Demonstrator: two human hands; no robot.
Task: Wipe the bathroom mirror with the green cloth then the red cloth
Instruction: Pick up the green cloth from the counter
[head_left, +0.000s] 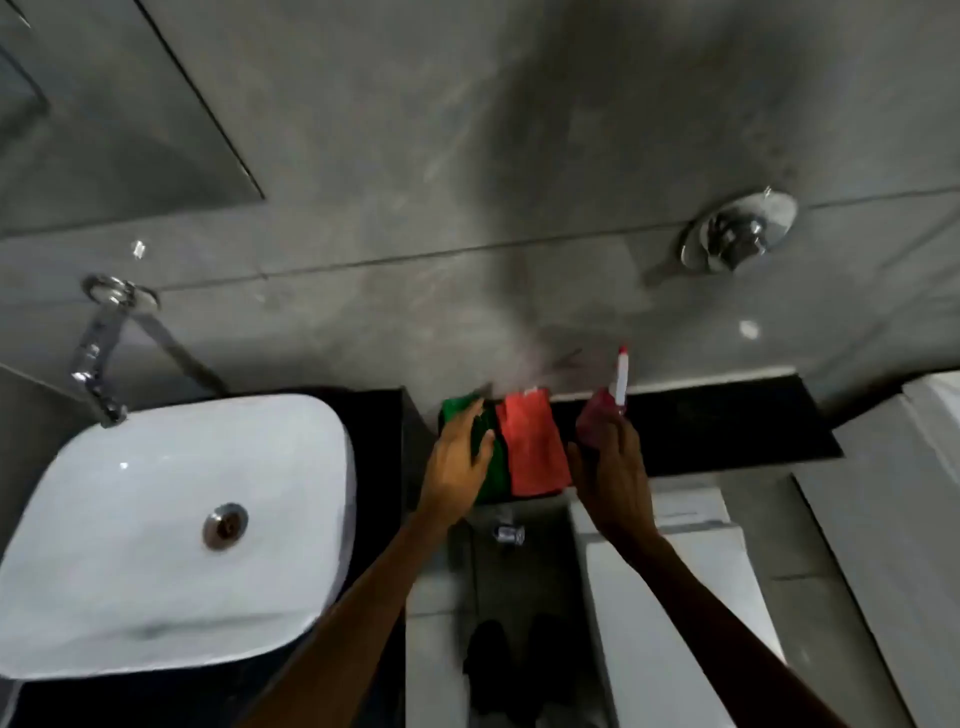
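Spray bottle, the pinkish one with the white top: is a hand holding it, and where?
Yes. The right hand grips the pinkish spray bottle around its lower body. The left hand lies flat on the folded green cloth, not clearly gripping it.

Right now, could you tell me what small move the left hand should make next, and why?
Probably close the left hand on the green cloth and lift it: its open fingers already rest there, and green comes before the red cloth.

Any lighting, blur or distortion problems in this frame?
Head view: dim overall, with a broad dark shadow on the wall tiles; wide-angle bending of the sink; soft blur on both hands, left hand over the green cloth, right hand at the spray bottle.
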